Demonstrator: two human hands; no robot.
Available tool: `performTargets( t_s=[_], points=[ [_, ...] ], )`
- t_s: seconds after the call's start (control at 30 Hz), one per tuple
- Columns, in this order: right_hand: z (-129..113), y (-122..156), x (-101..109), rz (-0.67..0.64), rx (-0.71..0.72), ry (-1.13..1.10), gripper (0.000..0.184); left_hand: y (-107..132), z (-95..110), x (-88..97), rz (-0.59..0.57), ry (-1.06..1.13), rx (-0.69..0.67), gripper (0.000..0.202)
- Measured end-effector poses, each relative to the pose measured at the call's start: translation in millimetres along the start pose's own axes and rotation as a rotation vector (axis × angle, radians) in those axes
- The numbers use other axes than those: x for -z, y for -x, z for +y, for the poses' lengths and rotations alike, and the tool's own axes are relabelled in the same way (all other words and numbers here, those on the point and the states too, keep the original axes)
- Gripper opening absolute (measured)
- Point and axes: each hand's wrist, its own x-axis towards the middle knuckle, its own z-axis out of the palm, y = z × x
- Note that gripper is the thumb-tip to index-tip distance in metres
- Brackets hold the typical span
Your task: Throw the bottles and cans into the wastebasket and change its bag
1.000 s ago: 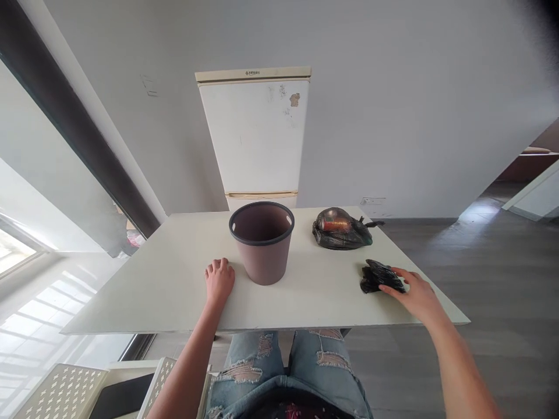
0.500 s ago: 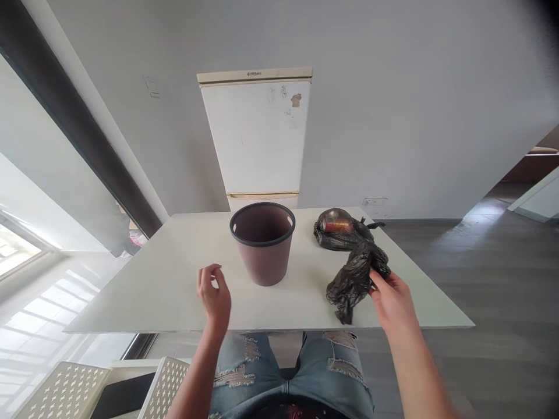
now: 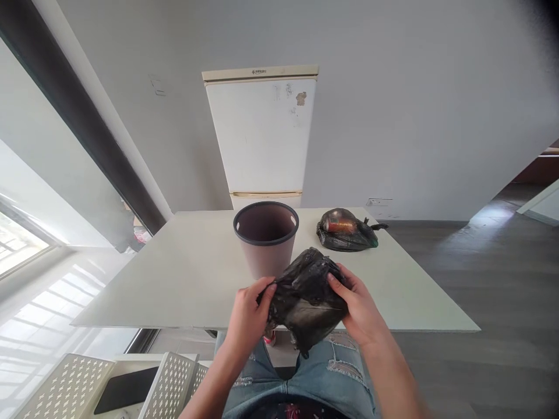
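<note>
Between my two hands is a crumpled black plastic bag [image 3: 310,302], held above the table's near edge and partly spread. My left hand [image 3: 251,311] pinches its left side between thumb and fingers. On the right side, my right hand [image 3: 358,305] grips it with the thumb on top. Just behind the bag stands an upright brownish trash bin [image 3: 266,256] with a dark rim and handle holes; the bag hides part of its lower right side. A second black plastic bag [image 3: 349,233], knotted and filled, lies at the back right with a reddish can showing through.
The white table [image 3: 196,279] carries the bin and the filled bag. Beyond it a white refrigerator [image 3: 262,134] stands against the grey wall. At lower left are white perforated baskets [image 3: 70,384] with a dark flat object [image 3: 126,389] between them.
My right hand has brought the black plastic bag leftward to the middle. My left hand has moved right and taken hold of it, and the bag is more spread out.
</note>
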Motion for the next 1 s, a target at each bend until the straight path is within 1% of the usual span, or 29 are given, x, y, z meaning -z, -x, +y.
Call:
performTargets(
  t_s=[0.1,0.17,0.23,0.3,0.37,0.43,0.53,0.6,0.67,0.7,0.73,0.77,0.8,0.83,0.87,0.9,0.93,0.97,1.0],
  points=[
    [-8,1,18,-0.032,0.028,0.062,0.045,-2,-1,28.0,0.063,-0.024,0.031,0.036],
    [-12,4,25,-0.056,0.047,0.133,0.044,-3,-1,43.6,0.1,-0.011,0.034,0.035],
    [-13,6,27,-0.052,0.055,0.186,0.042,-3,1,54.3,0.112,0.025,0.034,0.033],
    [-13,8,26,0.005,0.031,0.178,0.038,-3,2,59.9,0.134,0.09,0.051,0.032],
    [-12,8,23,0.104,-0.016,0.114,0.036,-4,2,61.8,0.171,0.244,0.106,0.031],
    [-13,8,20,0.178,-0.044,0.026,0.035,-7,2,62.6,0.202,0.501,0.204,0.031],
    [-19,5,20,0.192,-0.053,-0.077,0.038,-15,3,67.3,0.237,0.877,0.342,0.031],
    [-22,2,23,0.21,-0.051,-0.11,0.039,-21,6,73.8,0.295,1.011,0.373,0.033],
    [-23,0,27,0.25,-0.035,-0.092,0.045,-25,11,81.3,0.357,1.064,0.343,0.036],
    [-22,0,28,0.275,-0.011,-0.051,0.05,-25,13,84.5,0.365,1.069,0.318,0.036],
    [-20,2,28,0.323,0.043,0.02,0.056,-24,16,86.7,0.36,1.07,0.293,0.035],
    [-17,5,27,0.403,0.136,0.122,0.061,-22,20,87.6,0.34,1.067,0.27,0.034],
    [-14,10,23,0.508,0.271,0.245,0.063,-20,23,86.7,0.318,1.058,0.25,0.034],
    [-10,17,17,0.603,0.431,0.375,0.061,-17,27,84.0,0.301,1.045,0.233,0.033],
    [-6,25,9,0.648,0.578,0.493,0.055,-14,30,79.6,0.294,1.03,0.218,0.033],
    [-2,33,-2,0.615,0.682,0.586,0.05,-11,34,73.7,0.29,1.015,0.2,0.033],
    [3,42,-14,0.496,0.725,0.655,0.048,-9,38,66.7,0.284,1.001,0.183,0.032],
    [7,49,-27,0.317,0.712,0.704,0.05,-7,42,59.3,0.274,0.991,0.17,0.032],
    [11,54,-40,0.132,0.675,0.74,0.057,-6,46,52.1,0.261,0.986,0.162,0.031]
  ],
)
